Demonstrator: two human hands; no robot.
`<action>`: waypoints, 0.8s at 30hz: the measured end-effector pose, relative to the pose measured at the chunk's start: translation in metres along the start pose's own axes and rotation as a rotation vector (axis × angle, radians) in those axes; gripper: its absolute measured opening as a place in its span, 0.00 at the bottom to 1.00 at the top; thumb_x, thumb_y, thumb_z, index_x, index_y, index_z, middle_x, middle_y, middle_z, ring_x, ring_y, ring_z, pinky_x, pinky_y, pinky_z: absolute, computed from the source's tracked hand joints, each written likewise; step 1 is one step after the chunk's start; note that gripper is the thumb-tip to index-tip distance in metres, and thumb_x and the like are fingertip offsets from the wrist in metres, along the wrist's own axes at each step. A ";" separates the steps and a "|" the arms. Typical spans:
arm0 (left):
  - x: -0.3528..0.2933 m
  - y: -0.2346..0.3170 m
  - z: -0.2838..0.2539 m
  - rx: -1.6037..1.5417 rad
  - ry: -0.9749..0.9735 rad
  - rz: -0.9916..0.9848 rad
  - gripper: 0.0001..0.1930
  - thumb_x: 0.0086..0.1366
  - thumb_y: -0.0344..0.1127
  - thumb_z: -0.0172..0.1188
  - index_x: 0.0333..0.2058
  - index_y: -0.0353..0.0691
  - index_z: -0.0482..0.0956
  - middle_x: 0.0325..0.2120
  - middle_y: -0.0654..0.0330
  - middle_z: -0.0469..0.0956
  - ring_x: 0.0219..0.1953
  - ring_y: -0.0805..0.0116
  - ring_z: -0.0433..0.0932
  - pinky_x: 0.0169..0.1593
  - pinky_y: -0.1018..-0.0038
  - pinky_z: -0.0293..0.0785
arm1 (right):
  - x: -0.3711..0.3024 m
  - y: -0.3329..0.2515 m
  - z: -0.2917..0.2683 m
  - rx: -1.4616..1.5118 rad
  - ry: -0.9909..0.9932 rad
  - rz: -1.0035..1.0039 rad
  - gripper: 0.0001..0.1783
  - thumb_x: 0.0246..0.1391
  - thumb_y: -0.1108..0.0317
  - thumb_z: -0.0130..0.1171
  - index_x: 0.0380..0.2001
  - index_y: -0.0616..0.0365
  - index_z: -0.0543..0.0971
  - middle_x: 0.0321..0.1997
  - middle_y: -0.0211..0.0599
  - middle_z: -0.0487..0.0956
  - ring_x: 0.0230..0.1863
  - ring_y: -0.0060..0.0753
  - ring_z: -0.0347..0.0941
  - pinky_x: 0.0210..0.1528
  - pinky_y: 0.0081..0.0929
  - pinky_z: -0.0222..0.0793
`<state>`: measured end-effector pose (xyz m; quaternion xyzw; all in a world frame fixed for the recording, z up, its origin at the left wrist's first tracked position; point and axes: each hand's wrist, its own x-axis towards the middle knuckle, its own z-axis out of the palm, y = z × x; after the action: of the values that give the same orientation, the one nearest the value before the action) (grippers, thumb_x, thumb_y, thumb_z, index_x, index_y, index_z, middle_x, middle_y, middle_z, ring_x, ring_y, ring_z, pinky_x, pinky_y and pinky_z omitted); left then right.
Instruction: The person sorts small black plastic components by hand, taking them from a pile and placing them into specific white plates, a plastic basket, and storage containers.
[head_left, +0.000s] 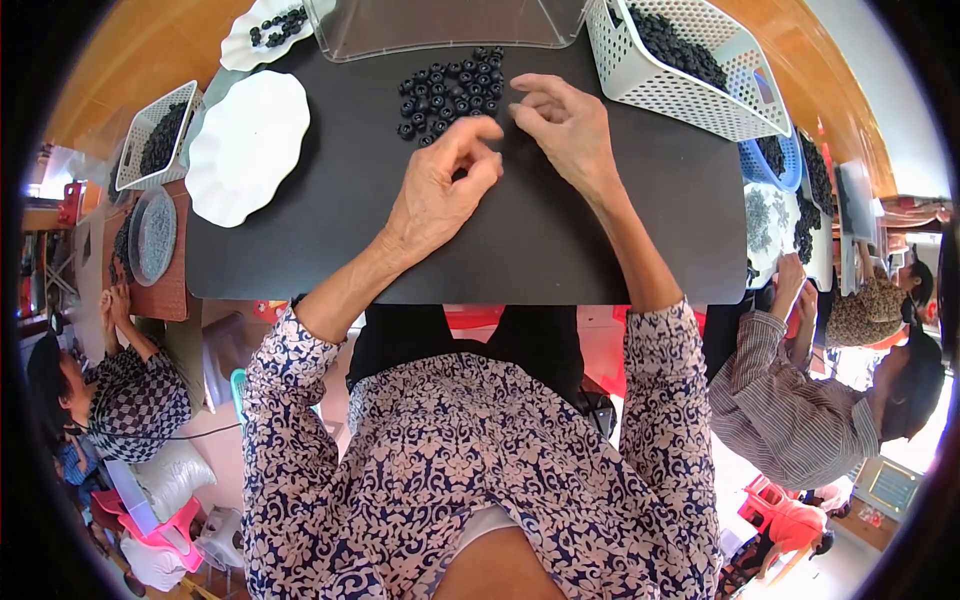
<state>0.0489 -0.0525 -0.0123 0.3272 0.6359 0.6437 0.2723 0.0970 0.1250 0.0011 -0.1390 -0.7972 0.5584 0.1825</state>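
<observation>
A cluster of small black round parts with hollow middles (450, 92) lies on the dark tabletop (480, 240). At its near right edge is my left hand (447, 182), with the fingers curled in toward the thumb. Whether anything small sits inside them is hidden. Just right of the cluster, my right hand (567, 128) hovers with its fingers loosely bent. A gap shows between its thumb and index finger, and nothing is visible there.
Beyond the cluster stands a clear plastic bin (450, 25). White scalloped plates (250, 150) lie at the left, the far one holding black parts. A perforated white basket (690, 85) of black pieces fills the far right corner. People (800, 390) sit on both sides.
</observation>
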 end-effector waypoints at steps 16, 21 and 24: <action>0.006 -0.001 -0.014 0.028 0.106 0.037 0.06 0.63 0.29 0.55 0.38 0.35 0.77 0.24 0.71 0.73 0.27 0.84 0.68 0.33 0.84 0.66 | -0.031 -0.004 0.022 0.325 -0.212 -0.037 0.12 0.58 0.72 0.57 0.45 0.64 0.74 0.31 0.34 0.78 0.29 0.20 0.75 0.28 0.18 0.70; 0.010 -0.003 -0.020 -0.072 0.099 -0.037 0.07 0.62 0.29 0.56 0.38 0.34 0.78 0.26 0.70 0.76 0.30 0.84 0.70 0.36 0.85 0.67 | -0.030 -0.002 0.022 0.172 -0.177 -0.199 0.14 0.51 0.79 0.57 0.43 0.59 0.78 0.35 0.32 0.78 0.29 0.19 0.74 0.32 0.17 0.72; 0.010 0.000 -0.022 -0.098 0.085 -0.073 0.07 0.63 0.30 0.56 0.38 0.34 0.78 0.27 0.69 0.76 0.31 0.84 0.71 0.37 0.85 0.67 | -0.029 -0.007 0.017 -0.020 -0.150 -0.317 0.16 0.47 0.79 0.61 0.42 0.56 0.80 0.33 0.30 0.77 0.27 0.18 0.72 0.30 0.17 0.71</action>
<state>0.0260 -0.0590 -0.0107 0.2626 0.6263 0.6769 0.2839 0.1155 0.0958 -0.0017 0.0286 -0.8259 0.5237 0.2070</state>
